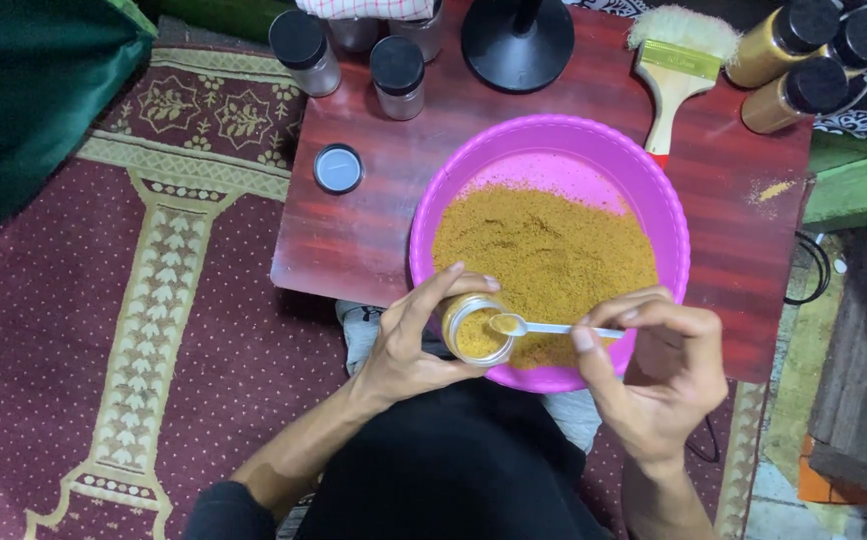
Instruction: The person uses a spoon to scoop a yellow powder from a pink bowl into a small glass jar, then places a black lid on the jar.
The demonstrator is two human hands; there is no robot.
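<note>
On the low red table [373, 230], a loose jar lid [338, 168] lies near the left edge, two capped jars [353, 60] stand at the far edge, and a paintbrush [678, 70] lies toward the far right corner. A pink bowl [653, 190] of yellow-brown powder [548, 250] overhangs the near edge. There the left hand [408, 340] grips a small open jar [476, 328], tilted against the bowl's rim, while the right hand [658, 370] pinches a small spoon [543, 326], its tip over the jar's mouth.

We note our left hand [408, 340] palm-up, fingers curled in a closed grasp, forearm angled in from lower left. Our right hand [658, 375] sits just beside it, thumb and forefinger pinched together, wrist bent inward.
</note>
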